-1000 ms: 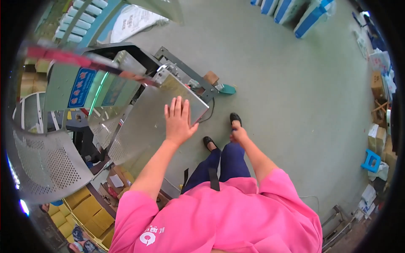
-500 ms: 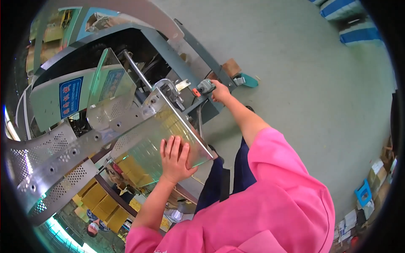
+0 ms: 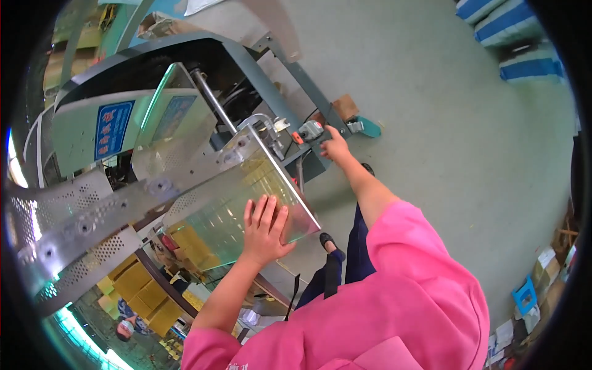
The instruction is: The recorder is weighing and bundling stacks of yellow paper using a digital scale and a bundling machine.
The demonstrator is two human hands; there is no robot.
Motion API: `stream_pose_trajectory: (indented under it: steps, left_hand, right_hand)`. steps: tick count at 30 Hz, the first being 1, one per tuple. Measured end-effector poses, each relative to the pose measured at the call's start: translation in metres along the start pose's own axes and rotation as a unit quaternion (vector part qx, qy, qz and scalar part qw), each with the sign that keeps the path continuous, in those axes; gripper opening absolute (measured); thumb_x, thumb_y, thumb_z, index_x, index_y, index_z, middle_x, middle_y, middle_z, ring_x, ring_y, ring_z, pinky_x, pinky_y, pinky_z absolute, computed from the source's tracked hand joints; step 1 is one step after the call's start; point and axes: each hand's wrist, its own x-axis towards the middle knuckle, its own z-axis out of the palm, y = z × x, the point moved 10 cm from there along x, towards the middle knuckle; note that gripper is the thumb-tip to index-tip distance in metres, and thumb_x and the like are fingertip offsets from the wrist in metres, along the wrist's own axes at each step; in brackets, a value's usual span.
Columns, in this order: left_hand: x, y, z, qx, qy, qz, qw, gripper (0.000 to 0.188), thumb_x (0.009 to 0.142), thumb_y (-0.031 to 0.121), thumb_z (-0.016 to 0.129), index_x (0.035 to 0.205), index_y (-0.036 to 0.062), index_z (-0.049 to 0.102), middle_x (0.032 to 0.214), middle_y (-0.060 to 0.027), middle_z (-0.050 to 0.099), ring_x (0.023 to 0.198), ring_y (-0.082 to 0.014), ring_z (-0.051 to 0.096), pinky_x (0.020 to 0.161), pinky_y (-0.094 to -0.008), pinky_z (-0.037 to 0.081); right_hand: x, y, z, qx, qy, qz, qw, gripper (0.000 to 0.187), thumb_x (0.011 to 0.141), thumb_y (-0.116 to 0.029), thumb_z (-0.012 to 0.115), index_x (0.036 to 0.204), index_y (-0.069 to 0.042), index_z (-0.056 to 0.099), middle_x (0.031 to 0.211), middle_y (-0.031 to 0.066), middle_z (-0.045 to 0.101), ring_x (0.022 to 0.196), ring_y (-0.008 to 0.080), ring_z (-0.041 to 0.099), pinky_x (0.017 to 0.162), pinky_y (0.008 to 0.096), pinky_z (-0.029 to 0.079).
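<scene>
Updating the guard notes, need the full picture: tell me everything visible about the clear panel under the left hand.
The clear panel is a flat, see-through sheet, glass or plastic by its look, with a greenish tint, streaky reflections and a bright right edge. Yellow boxes show through it. It lies in front of the person, its right edge slanting down to a corner near the legs. A metal strip with round fittings runs along its upper-left side. The left hand rests on it, fingers extended.

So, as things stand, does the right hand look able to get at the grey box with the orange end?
Likely yes: the right hand is close beside the grey box, with nothing visible between them, though I cannot tell whether they touch.
</scene>
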Motion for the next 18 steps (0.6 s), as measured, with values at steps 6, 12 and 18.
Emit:
stream_pose_trajectory:
  steps: [6,12,18]
  left_hand:
    - [0.016,0.014,-0.019,-0.084,0.025,0.034,0.996,0.091,0.062,0.042,0.079,0.140,0.0109,0.045,0.148,-0.0164,0.036,0.140,-0.0361,0.029,0.114,-0.0578,0.018]
    - [-0.039,-0.006,-0.029,-0.115,0.041,-0.092,0.988,0.072,0.068,0.036,0.078,0.130,0.0088,0.052,0.142,-0.0174,0.044,0.135,-0.0372,0.037,0.109,-0.0606,0.025]
    - [-0.256,-0.011,-0.053,-0.274,0.119,-0.165,0.940,0.065,0.073,0.029,0.075,0.129,0.0068,0.052,0.127,-0.0175,0.055,0.117,-0.0340,0.054,0.097,-0.0444,0.044]
  right_hand:
    - [-0.045,0.168,-0.041,-0.419,0.066,-0.254,0.869,0.033,0.083,-0.016,0.054,0.113,-0.003,0.061,0.101,0.0248,0.066,0.096,0.0432,0.063,0.085,0.0491,0.050]
    - [-0.210,0.264,0.046,-0.788,-0.269,-0.209,0.512,0.033,0.081,-0.029,0.059,0.102,-0.006,0.071,0.105,0.0172,0.070,0.101,0.0344,0.066,0.088,0.0477,0.052]
    - [-0.256,0.278,0.107,-0.776,-0.280,-0.156,0.543,0.036,0.079,-0.031,0.058,0.107,-0.013,0.072,0.112,0.0175,0.068,0.108,0.0368,0.063,0.097,0.0453,0.047]
